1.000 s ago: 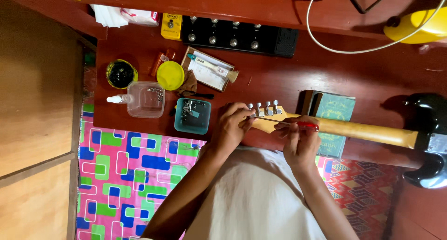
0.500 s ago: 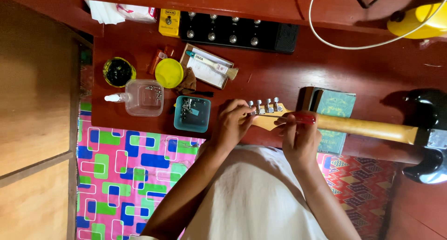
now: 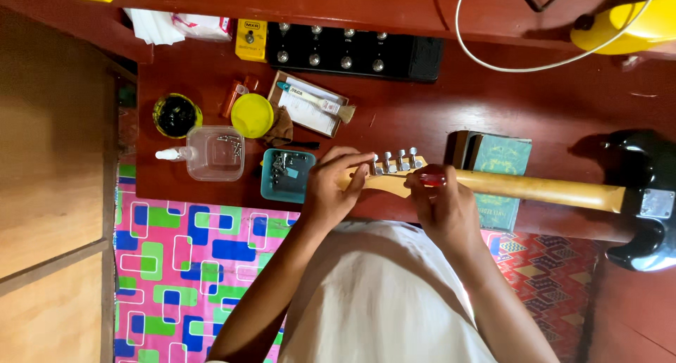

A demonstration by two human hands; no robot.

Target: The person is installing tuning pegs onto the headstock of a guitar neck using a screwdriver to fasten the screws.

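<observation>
Both hands work at the headstock [image 3: 394, 173] of one electric guitar lying along the near edge of the red-brown bench [image 3: 422, 116]. Left hand [image 3: 334, 187] is curled around the tip of the headstock, fingers wrapped over it beside the row of four visible tuning pegs [image 3: 396, 160]. Right hand [image 3: 440, 208] is closed on a red-handled tool [image 3: 431, 179], likely a screwdriver, held against the pale wooden neck [image 3: 542, 189] just behind the pegs; the tool's tip is hidden. The neck runs toward the right edge, where the black guitar body [image 3: 648, 194] lies, and crosses one green book [image 3: 501, 159]. Just left of the left hand stands one teal tray [image 3: 285, 176] of small metal parts, then one clear plastic tub [image 3: 215, 153] holding a few screws, with one small white bottle [image 3: 171, 154] lying against it. Behind these sit one black-and-yellow round tin [image 3: 177, 115], one yellow lid [image 3: 252, 115] and one shallow wooden box [image 3: 310, 104]. Along the far edge lie one long black pedal board [image 3: 359, 52] and one small yellow pedal [image 3: 251, 40].
</observation>
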